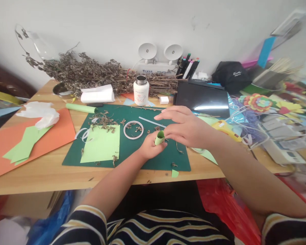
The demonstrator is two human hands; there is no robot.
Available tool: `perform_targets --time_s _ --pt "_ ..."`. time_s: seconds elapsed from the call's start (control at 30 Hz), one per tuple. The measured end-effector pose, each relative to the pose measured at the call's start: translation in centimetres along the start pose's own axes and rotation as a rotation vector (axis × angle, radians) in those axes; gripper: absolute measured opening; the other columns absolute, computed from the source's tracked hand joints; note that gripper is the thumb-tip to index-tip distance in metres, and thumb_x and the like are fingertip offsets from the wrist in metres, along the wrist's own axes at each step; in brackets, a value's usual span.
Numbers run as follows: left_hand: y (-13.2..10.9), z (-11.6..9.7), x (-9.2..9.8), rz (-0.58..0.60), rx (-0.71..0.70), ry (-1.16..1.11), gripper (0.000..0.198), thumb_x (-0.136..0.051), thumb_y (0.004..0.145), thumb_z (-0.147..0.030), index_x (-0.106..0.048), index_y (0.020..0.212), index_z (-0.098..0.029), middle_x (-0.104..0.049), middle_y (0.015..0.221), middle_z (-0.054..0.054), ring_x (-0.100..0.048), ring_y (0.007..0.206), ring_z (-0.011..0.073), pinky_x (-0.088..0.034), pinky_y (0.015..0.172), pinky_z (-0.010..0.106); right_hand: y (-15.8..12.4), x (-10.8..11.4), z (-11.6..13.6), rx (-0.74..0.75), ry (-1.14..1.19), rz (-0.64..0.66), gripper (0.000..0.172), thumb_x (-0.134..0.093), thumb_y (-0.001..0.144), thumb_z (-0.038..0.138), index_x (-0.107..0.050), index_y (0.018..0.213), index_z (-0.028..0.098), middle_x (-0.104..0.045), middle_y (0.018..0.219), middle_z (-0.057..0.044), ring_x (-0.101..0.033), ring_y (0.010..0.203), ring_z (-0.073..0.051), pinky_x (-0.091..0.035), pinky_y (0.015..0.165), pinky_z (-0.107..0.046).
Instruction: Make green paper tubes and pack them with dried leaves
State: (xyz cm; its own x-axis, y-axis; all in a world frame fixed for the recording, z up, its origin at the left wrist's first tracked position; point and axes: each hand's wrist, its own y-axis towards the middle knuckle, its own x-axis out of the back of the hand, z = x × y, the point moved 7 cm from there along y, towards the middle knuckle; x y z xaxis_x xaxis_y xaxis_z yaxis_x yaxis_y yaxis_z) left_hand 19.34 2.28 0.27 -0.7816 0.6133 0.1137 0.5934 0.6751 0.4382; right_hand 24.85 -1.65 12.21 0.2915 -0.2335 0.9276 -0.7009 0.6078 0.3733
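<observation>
My left hand (153, 146) is wrapped round a small rolled tube of green paper (159, 137), its open end turned up toward me. Just to the right and above it, my right hand (183, 127) has its fingers stretched out and apart, with the fingertips close to the tube; I see nothing held in it. Beneath both hands lies a dark green cutting mat (153, 163). On the mat are a light green paper sheet (100, 144), a ring of tape (133, 130), a pale narrow strip (151, 122) and dried plant bits (104, 119).
A bundle of dried plants (91, 73) lies along the wall. An open white bottle (141, 91) stands in front of it. To the right are a black box (202, 100), a yellow glue gun (225, 130) and a power strip (280, 146). Orange paper (63, 129) lies left.
</observation>
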Motion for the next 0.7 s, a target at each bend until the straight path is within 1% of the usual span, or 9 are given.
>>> perform_targets --time_s 0.13,0.2,0.27,0.3,0.33,0.4,0.47,0.57,0.7 --pt "0.0 0.2 0.0 0.003 0.006 -0.005 0.016 -0.051 0.067 -0.023 -0.041 0.055 -0.018 -0.042 0.046 -0.006 -0.039 0.044 0.0076 -0.034 0.046 0.023 -0.5 0.2 -0.4 0.012 0.080 -0.083 0.020 -0.047 0.082 0.017 -0.062 0.070 0.021 -0.057 0.109 -0.005 -0.045 0.106 -0.021 -0.038 0.089 -0.038" --pt "0.0 0.3 0.0 0.002 0.015 -0.004 0.017 -0.051 0.067 -0.022 -0.040 0.055 -0.018 -0.042 0.046 -0.006 -0.039 0.044 0.0075 -0.034 0.046 0.022 -0.9 0.8 -1.4 -0.073 0.156 -0.161 0.017 -0.048 0.081 0.019 -0.061 0.071 0.021 -0.056 0.110 -0.005 -0.047 0.104 -0.020 -0.039 0.088 -0.037" --pt "0.0 0.4 0.0 0.001 0.024 -0.003 0.018 -0.051 0.068 -0.023 -0.040 0.055 -0.018 -0.043 0.046 -0.006 -0.039 0.044 0.0075 -0.034 0.046 0.022 -1.0 1.3 -2.5 -0.222 0.194 -0.191 0.014 -0.048 0.080 0.023 -0.060 0.072 0.021 -0.055 0.111 -0.006 -0.048 0.105 -0.020 -0.039 0.088 -0.038" --pt "0.0 0.4 0.0 0.001 0.027 -0.003 0.018 -0.051 0.068 -0.023 -0.040 0.055 -0.018 -0.043 0.046 -0.006 -0.039 0.044 0.0074 -0.034 0.046 0.022 -0.9 1.2 -2.9 -0.291 0.196 -0.151 0.014 -0.049 0.079 0.025 -0.061 0.073 0.020 -0.055 0.112 -0.007 -0.047 0.106 -0.021 -0.039 0.089 -0.040" --pt "0.0 0.4 0.0 0.000 0.027 -0.003 0.017 -0.051 0.068 -0.023 -0.040 0.055 -0.018 -0.043 0.046 -0.006 -0.039 0.044 0.0074 -0.034 0.046 0.022 -0.7 0.9 -3.1 -0.341 0.195 -0.076 0.015 -0.050 0.079 0.027 -0.062 0.074 0.020 -0.054 0.114 -0.007 -0.047 0.108 -0.023 -0.038 0.089 -0.041" --pt "0.0 0.3 0.0 -0.003 0.023 -0.004 0.017 -0.051 0.068 -0.023 -0.040 0.056 -0.018 -0.043 0.046 -0.006 -0.039 0.044 0.0073 -0.034 0.046 0.022 0.0 0.1 -2.9 -0.389 0.189 0.125 0.018 -0.050 0.077 0.030 -0.064 0.074 0.020 -0.053 0.118 -0.007 -0.045 0.111 -0.025 -0.036 0.089 -0.043" --pt "0.0 0.1 0.0 -0.007 0.017 -0.006 0.017 -0.051 0.068 -0.024 -0.040 0.056 -0.018 -0.043 0.046 -0.006 -0.038 0.044 0.0073 -0.034 0.046 0.022 0.7 -0.4 -2.6 -0.410 0.172 0.284 0.020 -0.050 0.076 0.030 -0.066 0.071 0.020 -0.053 0.120 -0.005 -0.045 0.111 -0.026 -0.037 0.087 -0.043" --pt "0.0 0.0 0.0 -0.009 0.012 -0.007 0.019 -0.051 0.069 -0.027 -0.040 0.056 -0.018 -0.043 0.046 -0.005 -0.038 0.044 0.0076 -0.035 0.046 0.023 1.9 -0.5 -2.2 -0.420 0.084 0.411 0.021 -0.049 0.074 0.025 -0.066 0.063 0.020 -0.058 0.114 -0.003 -0.050 0.102 -0.026 -0.039 0.080 -0.040" --pt "0.0 0.0 0.0 -0.010 0.012 -0.006 0.024 -0.052 0.070 -0.033 -0.040 0.056 -0.018 -0.042 0.045 -0.005 -0.039 0.044 0.0081 -0.034 0.045 0.023 3.4 -0.4 -1.5 -0.374 -0.141 0.541 0.021 -0.050 0.070 0.018 -0.064 0.055 0.018 -0.065 0.091 -0.006 -0.055 0.082 -0.023 -0.037 0.065 -0.034"
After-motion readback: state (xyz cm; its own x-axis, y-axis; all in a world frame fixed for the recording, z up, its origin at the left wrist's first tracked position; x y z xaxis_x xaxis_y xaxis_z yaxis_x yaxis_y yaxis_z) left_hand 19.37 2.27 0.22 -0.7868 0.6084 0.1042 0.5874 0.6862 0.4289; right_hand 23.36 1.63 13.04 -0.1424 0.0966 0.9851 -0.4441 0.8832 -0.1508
